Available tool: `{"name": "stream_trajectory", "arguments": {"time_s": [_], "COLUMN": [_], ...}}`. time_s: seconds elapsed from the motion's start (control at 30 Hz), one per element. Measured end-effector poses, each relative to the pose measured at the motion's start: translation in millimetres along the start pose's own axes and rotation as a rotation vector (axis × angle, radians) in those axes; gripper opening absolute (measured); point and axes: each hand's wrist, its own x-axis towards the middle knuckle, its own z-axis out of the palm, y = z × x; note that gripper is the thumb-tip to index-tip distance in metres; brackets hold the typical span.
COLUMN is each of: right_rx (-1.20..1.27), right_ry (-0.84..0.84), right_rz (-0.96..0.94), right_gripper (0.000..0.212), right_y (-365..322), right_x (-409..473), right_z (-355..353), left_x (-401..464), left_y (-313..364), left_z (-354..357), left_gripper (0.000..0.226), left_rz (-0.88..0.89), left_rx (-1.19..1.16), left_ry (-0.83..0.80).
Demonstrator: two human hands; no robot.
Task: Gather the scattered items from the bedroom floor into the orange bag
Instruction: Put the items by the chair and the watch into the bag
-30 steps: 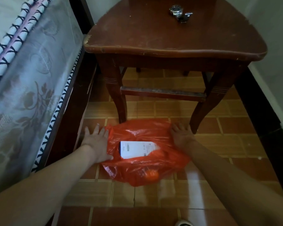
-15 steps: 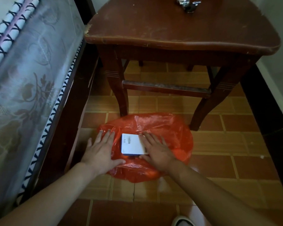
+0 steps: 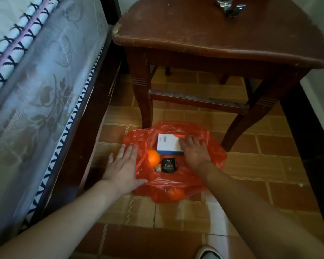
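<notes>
While the orange bag [image 3: 176, 184] lies spread on the tiled floor [image 3: 269, 165] just in front of the wooden table [image 3: 213, 34], both hands rest flat on it. At the bag's left edge the left hand [image 3: 123, 166] presses the plastic down, fingers straight and slightly spread, holding nothing. At the bag's far right the right hand [image 3: 194, 151] lies with its fingers extended, touching the end of a white box [image 3: 167, 143]. Near the bag's middle sit an orange [image 3: 153, 157], a black packet marked "Face" [image 3: 169, 165] just beside it, and a small tan thing [image 3: 158, 168] between them. Under the plastic at the bag's near edge shows a second orange [image 3: 176, 193]. Left of the bag stands the bed [image 3: 36, 90]
</notes>
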Motion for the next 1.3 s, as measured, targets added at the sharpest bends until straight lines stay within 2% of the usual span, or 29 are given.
{"name": "stream_trajectory", "arguments": {"time_s": [0.1, 0.27, 0.47, 0.6, 0.77, 0.93, 1.1, 1.3], "right_rx": [-0.039, 0.173, 0.284, 0.244, 0.192, 0.159, 0.239, 0.319], "right_ry": [-0.015, 0.06, 0.174, 0.042, -0.131, -0.126, -0.033, 0.229], "right_rz": [0.003, 0.027, -0.033, -0.184, -0.22, -0.251, -0.205, -0.148], "right_gripper": [0.065, 0.07, 0.065, 0.077, 0.1, 0.098, 0.085, 0.068], "right_y": [7, -2, -2, -18, -24, -19, -16, -6], "right_x": [-2, -22, -43, -63, -93, -113, -111, -100], "right_z": [4, -1, -11, 0, 27, 34, 11, -72], "left_x": [1, 2, 0, 2, -1, -3, -1, 0], "left_y": [4, 7, 15, 23, 29, 25, 23, 21], "left_z": [-4, -12, -15, -16, -4, 13, 9, -9], "left_gripper": [0.128, 0.118, 0.108, 0.105, 0.101, 0.101, 0.098, 0.082], "left_rz": [0.002, 0.034, 0.077, 0.091, 0.157, 0.178, 0.153, 0.131], "left_rx": [-0.013, -0.041, -0.062, -0.074, -0.058, -0.001, -0.014, -0.083], "left_ry": [0.022, 0.094, 0.171, 0.209, 0.133, 0.017, 0.046, 0.163]}}
